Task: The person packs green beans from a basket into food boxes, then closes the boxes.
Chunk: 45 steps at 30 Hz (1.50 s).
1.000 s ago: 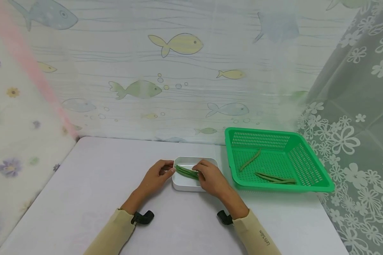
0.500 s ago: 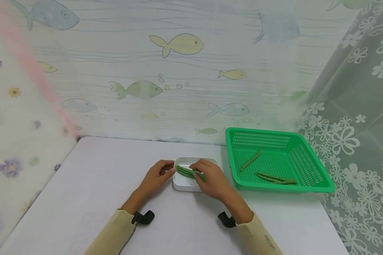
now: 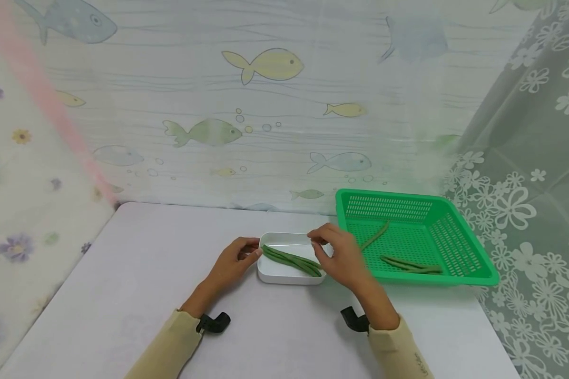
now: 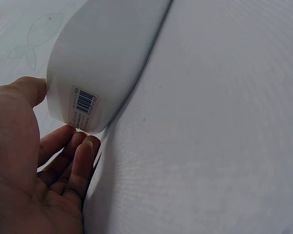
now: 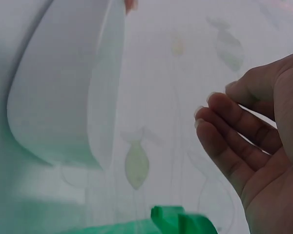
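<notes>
Green beans (image 3: 291, 259) lie in a bundle, slanted across a small white rectangular dish (image 3: 291, 280). My left hand (image 3: 234, 263) rests against the dish's left end. In the left wrist view its thumb (image 4: 31, 90) touches the edge and its loosely bent fingers touch the end wall, beside a barcode label (image 4: 83, 107). Over the dish's right end is my right hand (image 3: 341, 258), just above the beans' right tips. Its fingers (image 5: 234, 141) are loosely bent and hold nothing, the thumb near the index fingertip.
A green slotted basket (image 3: 417, 195) stands right of the dish, its left side close to my right hand. Several more green beans (image 3: 410, 266) lie in it. The white tabletop (image 3: 170, 237) reaches back to a fish-print curtain (image 3: 265, 105).
My right hand has let go of the beans and moved right and up, uncovering their right ends. My left hand and the dish have stayed in place.
</notes>
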{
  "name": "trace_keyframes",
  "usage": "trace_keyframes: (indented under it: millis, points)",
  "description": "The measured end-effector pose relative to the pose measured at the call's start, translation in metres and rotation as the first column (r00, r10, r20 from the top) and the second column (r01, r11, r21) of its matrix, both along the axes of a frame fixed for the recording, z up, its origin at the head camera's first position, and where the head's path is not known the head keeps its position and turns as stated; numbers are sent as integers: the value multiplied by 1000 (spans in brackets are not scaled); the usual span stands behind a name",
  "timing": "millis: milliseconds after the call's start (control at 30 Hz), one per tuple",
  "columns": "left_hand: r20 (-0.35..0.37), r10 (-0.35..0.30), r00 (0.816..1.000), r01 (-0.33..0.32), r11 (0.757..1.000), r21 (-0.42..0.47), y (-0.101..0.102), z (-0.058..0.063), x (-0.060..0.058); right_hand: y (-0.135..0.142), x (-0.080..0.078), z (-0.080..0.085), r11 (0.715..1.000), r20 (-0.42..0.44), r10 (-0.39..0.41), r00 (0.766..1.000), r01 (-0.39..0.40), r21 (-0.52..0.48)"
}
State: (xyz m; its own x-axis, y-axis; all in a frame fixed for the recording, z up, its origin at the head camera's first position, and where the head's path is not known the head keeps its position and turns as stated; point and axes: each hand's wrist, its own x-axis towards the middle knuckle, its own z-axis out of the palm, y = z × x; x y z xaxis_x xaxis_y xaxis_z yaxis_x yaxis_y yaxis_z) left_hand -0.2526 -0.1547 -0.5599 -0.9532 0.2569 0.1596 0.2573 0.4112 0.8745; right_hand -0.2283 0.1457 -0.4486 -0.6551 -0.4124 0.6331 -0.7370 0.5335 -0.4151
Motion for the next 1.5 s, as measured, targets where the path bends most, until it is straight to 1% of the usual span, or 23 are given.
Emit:
trace_keyframes:
  millis: [133,333,433,567,733,967,1100,1167,1233,1300,1367,1500]
  points:
    - [-1,1,1000,-1,1000,1,1,-1,0,13,-1,4,998,-15,-69,998,69,-10]
    - [10,11,1000,-11,1000,5,0,0,1,32,-1,9,990,16,-141,990,141,2]
    - [10,7,1000,-7,1000,8,0,1,1,44,-4,10,985,19,-173,985,172,11]
    - [3,10,1000,-10,1000,3,0,0,0,65,-9,9,973,10,-232,973,232,18]
    - [3,12,1000,-12,1000,-1,2,0,0,89,-9,10,954,30,-299,954,299,20]
    - [12,20,1000,-20,1000,1,2,3,2,113,-9,4,938,49,-345,937,343,49]
    - [15,27,1000,-27,1000,-8,2,1,1,124,-10,0,913,95,-406,909,397,99]
    - [18,28,999,-28,1000,-11,2,0,1,126,-10,1,895,134,-438,889,417,158]
    - [19,27,999,-27,1000,-12,2,-1,1,128,-11,3,875,181,-463,868,416,246]
    - [22,27,999,-27,1000,-11,2,0,1,128,-12,6,859,238,-474,848,386,335]
    - [19,28,999,-28,1000,-8,1,0,1,127,-14,7,850,299,-469,831,333,408]
    - [11,19,1000,-19,1000,5,1,0,1,125,-19,5,847,398,-453,798,245,472]
